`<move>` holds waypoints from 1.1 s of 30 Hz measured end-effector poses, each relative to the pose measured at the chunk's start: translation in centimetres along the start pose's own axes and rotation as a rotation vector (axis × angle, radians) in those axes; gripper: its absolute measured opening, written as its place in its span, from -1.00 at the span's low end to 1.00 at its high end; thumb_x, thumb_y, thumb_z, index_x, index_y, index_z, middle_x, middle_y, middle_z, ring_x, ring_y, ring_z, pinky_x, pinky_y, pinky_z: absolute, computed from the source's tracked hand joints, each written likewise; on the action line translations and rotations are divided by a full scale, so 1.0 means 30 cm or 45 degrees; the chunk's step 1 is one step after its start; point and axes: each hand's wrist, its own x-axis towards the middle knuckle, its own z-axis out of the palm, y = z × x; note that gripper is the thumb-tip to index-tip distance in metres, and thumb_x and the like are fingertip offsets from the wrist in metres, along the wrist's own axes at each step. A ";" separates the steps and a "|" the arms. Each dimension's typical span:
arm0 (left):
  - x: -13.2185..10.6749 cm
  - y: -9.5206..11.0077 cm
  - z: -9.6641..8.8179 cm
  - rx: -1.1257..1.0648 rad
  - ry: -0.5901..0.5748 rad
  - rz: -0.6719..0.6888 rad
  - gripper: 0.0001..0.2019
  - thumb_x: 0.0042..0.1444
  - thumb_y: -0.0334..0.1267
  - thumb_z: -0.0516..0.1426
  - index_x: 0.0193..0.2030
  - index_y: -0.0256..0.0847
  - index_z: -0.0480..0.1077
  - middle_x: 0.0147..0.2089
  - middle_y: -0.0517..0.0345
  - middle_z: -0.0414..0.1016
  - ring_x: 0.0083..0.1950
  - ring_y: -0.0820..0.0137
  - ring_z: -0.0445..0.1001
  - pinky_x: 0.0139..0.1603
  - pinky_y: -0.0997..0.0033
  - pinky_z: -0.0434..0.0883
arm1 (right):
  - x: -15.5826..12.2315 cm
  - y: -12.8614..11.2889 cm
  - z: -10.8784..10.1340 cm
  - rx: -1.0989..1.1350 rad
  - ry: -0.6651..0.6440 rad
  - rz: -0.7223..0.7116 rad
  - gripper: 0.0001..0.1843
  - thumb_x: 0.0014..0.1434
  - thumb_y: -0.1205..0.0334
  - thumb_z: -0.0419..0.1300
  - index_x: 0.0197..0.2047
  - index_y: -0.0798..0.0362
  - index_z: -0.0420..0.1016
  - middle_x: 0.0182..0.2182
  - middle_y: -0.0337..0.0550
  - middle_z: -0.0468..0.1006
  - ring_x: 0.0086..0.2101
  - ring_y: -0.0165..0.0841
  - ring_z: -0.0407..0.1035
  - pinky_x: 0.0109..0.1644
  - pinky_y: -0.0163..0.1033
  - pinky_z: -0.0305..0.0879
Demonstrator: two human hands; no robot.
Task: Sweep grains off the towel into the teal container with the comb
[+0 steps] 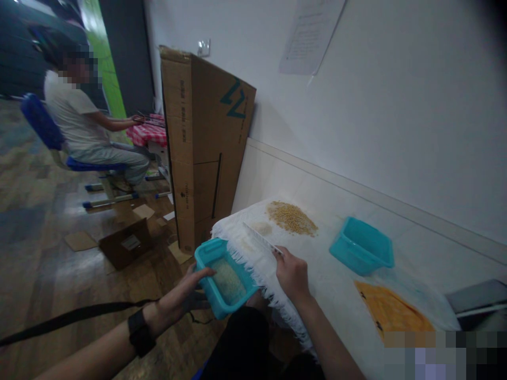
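Observation:
My left hand (pixel 194 287) grips a turquoise plastic basket (pixel 204 256) by its left side, thumb over the rim. White grains that look like rice (pixel 227 279) lie in its bottom. The basket is held just off the table's fringed edge, above my lap. My right hand (pixel 292 274) is closed around one end of a thin white ruler-like strip (pixel 261 237), which slants over the white cloth (pixel 237 224). Near the strip's far end lies a small patch of pale grains (pixel 261 228). Behind it spreads a pile of yellow soybeans (pixel 292 217).
A second turquoise basket (pixel 362 245) stands on the table to the right, near an orange packet (pixel 392 309) and clear plastic. A tall cardboard box (pixel 209 148) rises at the table's left end. Farther left, a person (pixel 75 116) sits at another table.

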 end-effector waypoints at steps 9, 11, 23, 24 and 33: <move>-0.006 0.002 -0.002 -0.047 -0.009 0.068 -0.23 0.04 0.14 0.32 0.30 0.10 0.07 0.03 0.06 0.47 -0.15 0.12 0.64 -0.08 0.07 0.55 | -0.066 -0.016 -0.010 0.143 -0.062 -0.105 -0.65 0.35 0.40 0.01 -0.10 0.08 0.65 -0.45 -0.13 0.70 -0.47 -0.33 0.59 -0.35 -0.36 0.33; -0.005 0.001 -0.003 -0.046 -0.007 0.064 -0.24 0.04 0.14 0.31 0.30 0.10 0.08 0.04 0.05 0.46 -0.15 0.11 0.64 -0.08 0.06 0.55 | -0.082 -0.021 -0.024 0.174 -0.070 -0.128 -0.64 0.35 0.41 0.00 -0.08 0.09 0.64 -0.43 -0.13 0.71 -0.45 -0.34 0.60 -0.32 -0.37 0.36; 0.006 -0.003 -0.006 -0.044 0.004 0.047 -0.27 0.09 0.10 0.30 0.31 0.07 0.07 0.03 0.05 0.46 -0.20 0.18 0.64 -0.12 0.11 0.57 | -0.017 -0.038 0.010 0.100 -0.018 -0.097 -0.67 0.34 0.42 0.03 -0.14 0.10 0.65 -0.47 -0.13 0.69 -0.50 -0.34 0.58 -0.39 -0.37 0.29; 0.008 -0.003 -0.008 -0.045 0.003 0.050 -0.27 0.09 0.10 0.30 0.31 0.07 0.08 0.03 0.05 0.46 -0.19 0.17 0.64 -0.12 0.10 0.57 | -0.022 -0.041 0.008 0.106 -0.031 -0.103 -0.67 0.33 0.43 0.03 -0.13 0.09 0.65 -0.48 -0.14 0.69 -0.50 -0.35 0.58 -0.39 -0.38 0.29; 0.023 -0.014 -0.025 -0.032 0.008 0.068 -0.26 0.10 0.13 0.28 0.33 0.07 0.07 -0.05 0.07 0.49 -0.19 0.14 0.64 -0.11 0.08 0.56 | -0.106 -0.120 -0.050 0.262 -0.037 -0.258 -0.61 0.25 0.52 -0.02 -0.06 0.13 0.60 -0.29 -0.08 0.74 -0.38 -0.36 0.63 -0.26 -0.37 0.43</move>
